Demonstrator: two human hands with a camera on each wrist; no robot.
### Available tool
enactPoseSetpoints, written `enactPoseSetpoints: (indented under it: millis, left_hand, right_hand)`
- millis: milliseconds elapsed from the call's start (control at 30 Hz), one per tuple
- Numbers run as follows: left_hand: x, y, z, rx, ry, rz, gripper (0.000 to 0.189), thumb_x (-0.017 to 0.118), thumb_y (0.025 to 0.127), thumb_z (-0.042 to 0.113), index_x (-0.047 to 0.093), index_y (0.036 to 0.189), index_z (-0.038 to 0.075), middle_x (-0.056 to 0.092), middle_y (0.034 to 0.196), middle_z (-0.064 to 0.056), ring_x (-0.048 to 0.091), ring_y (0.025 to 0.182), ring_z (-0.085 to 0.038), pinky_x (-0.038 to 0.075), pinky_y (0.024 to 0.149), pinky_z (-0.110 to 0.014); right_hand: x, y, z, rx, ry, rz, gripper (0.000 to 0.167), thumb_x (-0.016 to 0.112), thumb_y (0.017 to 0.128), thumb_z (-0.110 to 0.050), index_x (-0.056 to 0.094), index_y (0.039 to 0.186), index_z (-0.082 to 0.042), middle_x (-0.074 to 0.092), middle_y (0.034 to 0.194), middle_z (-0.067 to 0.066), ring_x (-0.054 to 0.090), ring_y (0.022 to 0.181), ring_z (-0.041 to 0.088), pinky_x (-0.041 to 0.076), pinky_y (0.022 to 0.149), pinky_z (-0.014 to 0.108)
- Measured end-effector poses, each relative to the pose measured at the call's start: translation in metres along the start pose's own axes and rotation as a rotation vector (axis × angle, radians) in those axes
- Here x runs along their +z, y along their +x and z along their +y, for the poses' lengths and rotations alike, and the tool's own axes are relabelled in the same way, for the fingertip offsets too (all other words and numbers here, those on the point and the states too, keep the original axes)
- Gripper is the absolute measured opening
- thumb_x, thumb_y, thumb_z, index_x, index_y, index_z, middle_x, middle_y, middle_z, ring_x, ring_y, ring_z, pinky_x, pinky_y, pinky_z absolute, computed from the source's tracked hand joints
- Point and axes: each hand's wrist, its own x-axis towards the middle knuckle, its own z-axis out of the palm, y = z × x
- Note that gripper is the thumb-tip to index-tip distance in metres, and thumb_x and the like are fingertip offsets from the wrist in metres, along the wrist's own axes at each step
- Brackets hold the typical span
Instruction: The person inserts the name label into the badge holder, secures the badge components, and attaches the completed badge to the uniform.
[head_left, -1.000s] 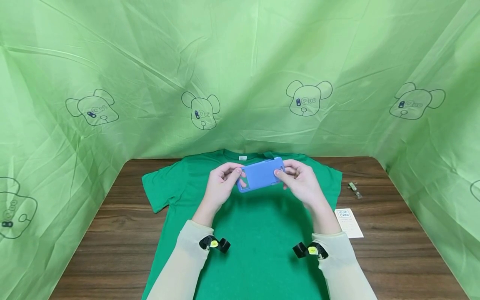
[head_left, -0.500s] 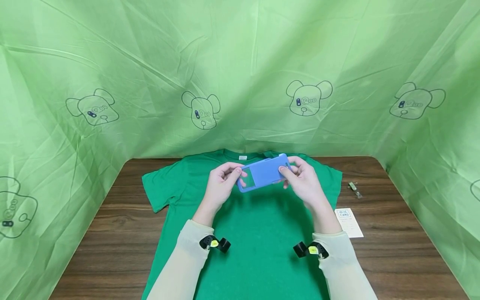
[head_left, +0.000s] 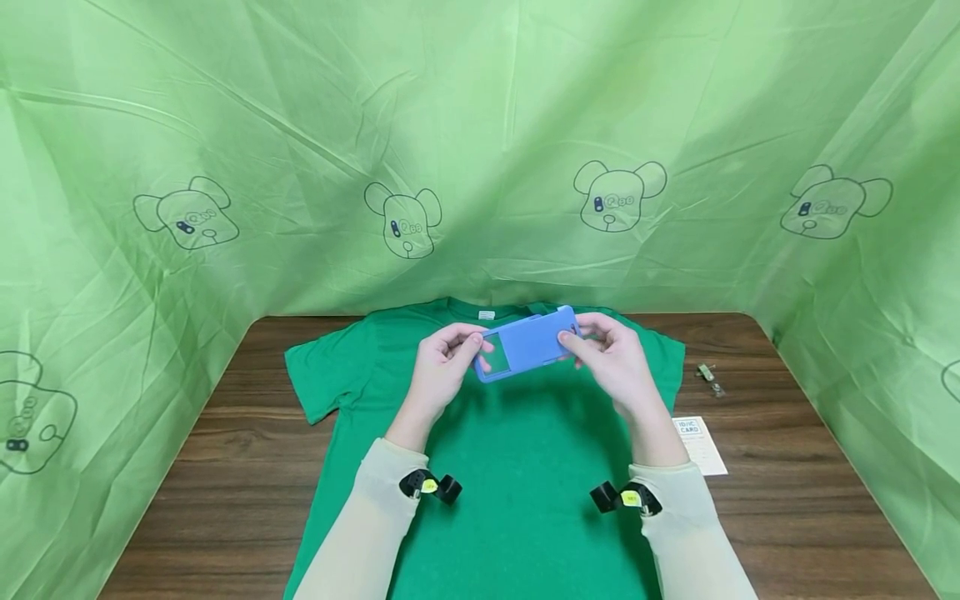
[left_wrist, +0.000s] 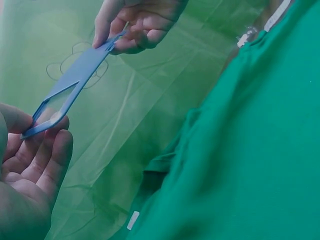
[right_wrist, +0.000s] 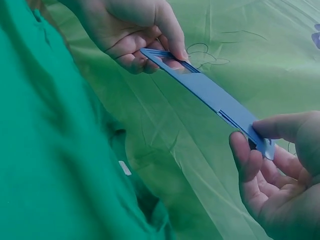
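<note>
We pinch the blue card holder by opposite ends in our left hand and right hand, tilted above the green T-shirt. Gripped only there, it could slip if either pinch eases, or bow if we squeeze inward.

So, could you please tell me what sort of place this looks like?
It looks like a makeshift recording booth, though I can't be sure: green sheeting printed with cartoon heads closes off the back and sides of a wooden table, and black wrist cameras are being worn.
</note>
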Motion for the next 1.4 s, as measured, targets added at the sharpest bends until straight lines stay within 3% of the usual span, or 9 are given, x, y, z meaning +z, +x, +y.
enactPoseSetpoints:
  millis: [600, 933, 1233, 1400]
  left_hand:
    - [-0.001, -0.001, 0.003, -0.003, -0.009, 0.014, 0.019, 0.063, 0.111, 0.006, 0.075, 0.119, -0.008, 0.077, 0.098, -0.026, 0.074, 0.07, -0.015, 0.063, 0.071, -0.028]
    - [-0.002, 0.0, 0.002, 0.002, -0.008, 0.01, 0.02, 0.062, 0.112, 0.006, 0.074, 0.119, -0.009, 0.074, 0.1, -0.033, 0.074, 0.07, -0.014, 0.063, 0.071, -0.028]
    - [-0.002, 0.0, -0.001, 0.009, -0.018, 0.023, 0.02, 0.062, 0.111, 0.004, 0.074, 0.118, -0.01, 0.075, 0.097, -0.03, 0.073, 0.069, -0.014, 0.063, 0.069, -0.027]
    - [-0.002, 0.0, -0.002, 0.008, -0.013, 0.021, 0.019, 0.062, 0.112, 0.004, 0.074, 0.118, -0.009, 0.075, 0.098, -0.031, 0.073, 0.069, -0.014, 0.063, 0.07, -0.027]
  right_hand:
    - [-0.01, 0.002, 0.0, -0.02, 0.013, 0.068, 0.033, 0.078, 0.104, -0.015, 0.072, 0.132, 0.001, 0.076, 0.098, -0.003, 0.075, 0.076, 0.011, 0.06, 0.069, 0.024]
    - [-0.014, 0.002, 0.001, -0.018, 0.013, 0.079, 0.035, 0.077, 0.105, -0.013, 0.069, 0.135, 0.003, 0.074, 0.099, -0.003, 0.075, 0.077, 0.01, 0.059, 0.069, 0.024]
    - [-0.019, 0.0, -0.002, 0.003, 0.028, 0.019, 0.04, 0.078, 0.104, -0.012, 0.066, 0.14, -0.001, 0.071, 0.11, 0.002, 0.077, 0.085, 0.016, 0.059, 0.072, 0.024]
    - [-0.021, 0.001, -0.003, 0.004, 0.036, 0.024, 0.042, 0.081, 0.101, -0.01, 0.066, 0.14, -0.001, 0.073, 0.109, 0.0, 0.078, 0.085, 0.018, 0.06, 0.072, 0.024]
